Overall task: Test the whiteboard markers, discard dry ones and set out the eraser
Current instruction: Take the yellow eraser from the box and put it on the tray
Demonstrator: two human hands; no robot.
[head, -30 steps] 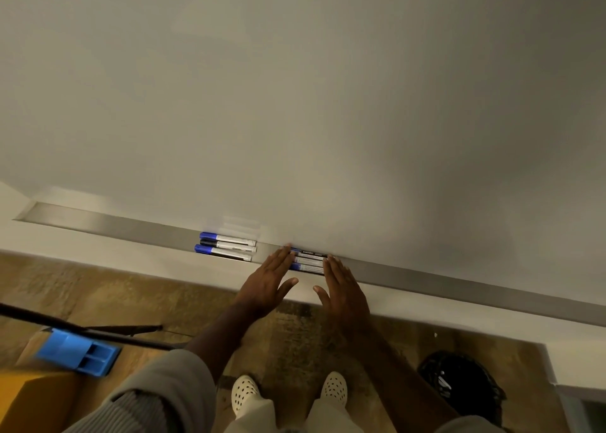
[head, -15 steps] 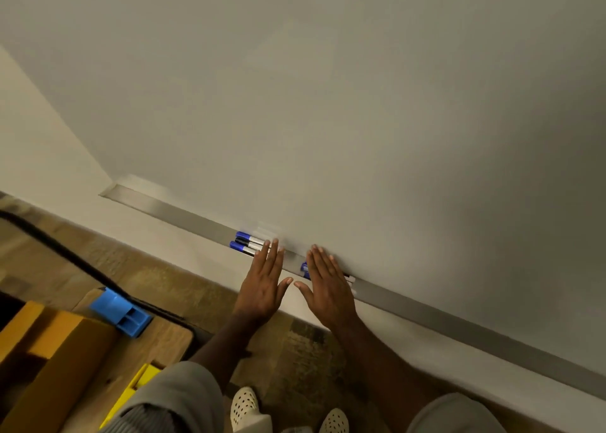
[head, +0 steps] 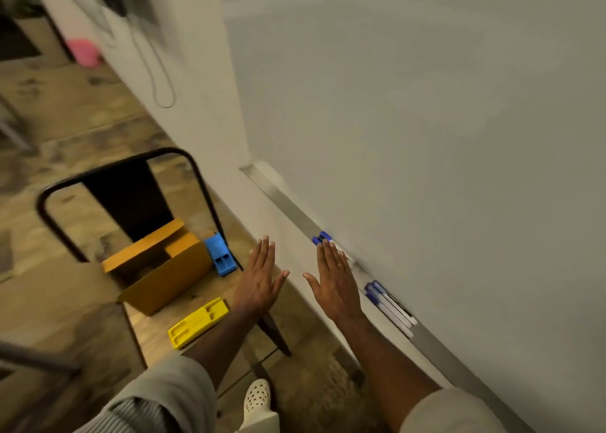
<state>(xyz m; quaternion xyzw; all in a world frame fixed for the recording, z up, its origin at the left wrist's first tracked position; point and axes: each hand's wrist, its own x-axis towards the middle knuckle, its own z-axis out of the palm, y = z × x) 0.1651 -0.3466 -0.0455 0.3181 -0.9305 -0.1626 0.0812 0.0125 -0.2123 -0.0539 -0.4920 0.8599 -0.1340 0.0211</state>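
A large whiteboard [head: 426, 121] fills the right side, with a metal ledge [head: 288, 209] along its bottom. Blue-capped markers lie on the ledge in two groups: one group [head: 320, 237] just beyond my right fingertips, the other [head: 390, 306] to the right of my right wrist. My left hand [head: 262, 275] and my right hand [head: 334, 280] hover flat with straight fingers, palms down, holding nothing. The left hand is off the ledge, over the chair's edge. The right hand partly covers the first marker group.
A wooden chair [head: 183, 305] with a black metal back stands at the left. On its seat are a brown cardboard box [head: 164, 268], a blue plastic piece [head: 220, 258] and a yellow plastic piece [head: 198, 323]. A cable [head: 160, 72] hangs on the wall. My white shoe [head: 257, 396] shows below.
The view has swung left and the chair has come into sight. Both hands have lifted off the markers and shifted left, away from the ledge; the right-hand marker group is now uncovered.
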